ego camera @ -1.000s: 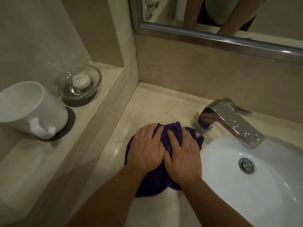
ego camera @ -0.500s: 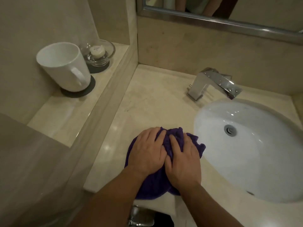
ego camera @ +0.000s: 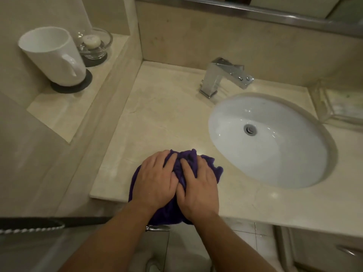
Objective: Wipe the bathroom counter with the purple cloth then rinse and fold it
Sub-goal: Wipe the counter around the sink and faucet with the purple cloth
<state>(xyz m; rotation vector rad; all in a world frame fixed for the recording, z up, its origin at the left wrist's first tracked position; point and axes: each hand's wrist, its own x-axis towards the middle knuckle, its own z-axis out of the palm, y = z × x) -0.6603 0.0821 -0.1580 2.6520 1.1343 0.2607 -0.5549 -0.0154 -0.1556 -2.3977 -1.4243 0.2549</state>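
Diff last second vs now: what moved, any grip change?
The left hand and right hand dragged the purple cloth back across the counter, from beside the faucet to its front edge, where it overhangs. No grip change: both still press flat on it. The mug and soap dish are unmoved.

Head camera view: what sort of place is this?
Most likely a bathroom: a white oval sink sunk in a beige marble counter, a square chrome faucet, and a clear glass dish holding a round soap bar.
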